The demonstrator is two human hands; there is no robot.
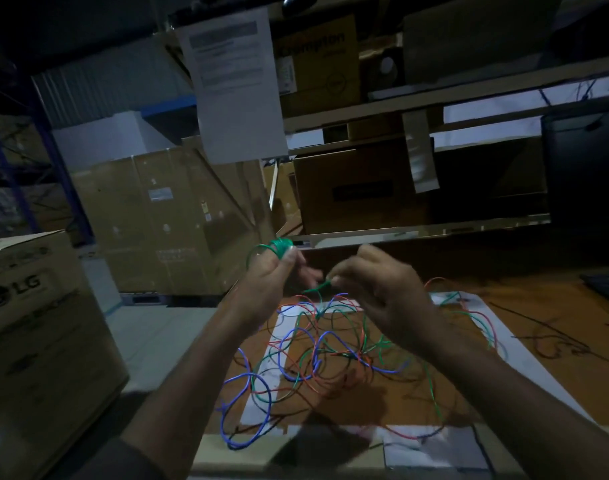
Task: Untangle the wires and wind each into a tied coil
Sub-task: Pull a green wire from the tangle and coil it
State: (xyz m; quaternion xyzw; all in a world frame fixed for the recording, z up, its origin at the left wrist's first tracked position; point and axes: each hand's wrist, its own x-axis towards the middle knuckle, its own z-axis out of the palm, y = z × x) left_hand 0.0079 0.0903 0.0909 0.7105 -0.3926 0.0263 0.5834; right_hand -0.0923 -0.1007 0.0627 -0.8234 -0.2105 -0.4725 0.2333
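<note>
Several tangled wires (pixel 324 348) – green, blue, red, seemingly black – sprawl on table (pixel 525 299).

Dim, bluish light; motion blur throughout; wide-angle bending at edges.

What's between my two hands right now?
In the head view, a short stretch of green wire runs from the green coil gripped by the left hand to the right hand's pinch.

2 bare forearms, with a dark grey sleeve (pixel 123 459) edge at the left elbow.
</note>
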